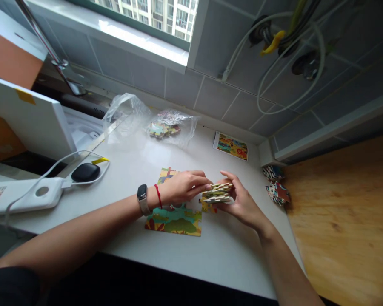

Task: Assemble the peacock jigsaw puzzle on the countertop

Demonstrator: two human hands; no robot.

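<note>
My right hand is closed round a small stack of wooden puzzle pieces, held on edge just above the white table. My left hand, with a watch and a red string on its wrist, pinches the left end of that stack with its fingertips. Under and in front of my left hand lies a partly joined colourful puzzle, flat on the table. One loose yellow piece sits below the stack.
A clear bag of more pieces and an empty clear bag lie at the back. A reference picture card is by the wall. Loose pieces are piled at the table's right edge, beside a wooden surface. A white power bank and black case sit left.
</note>
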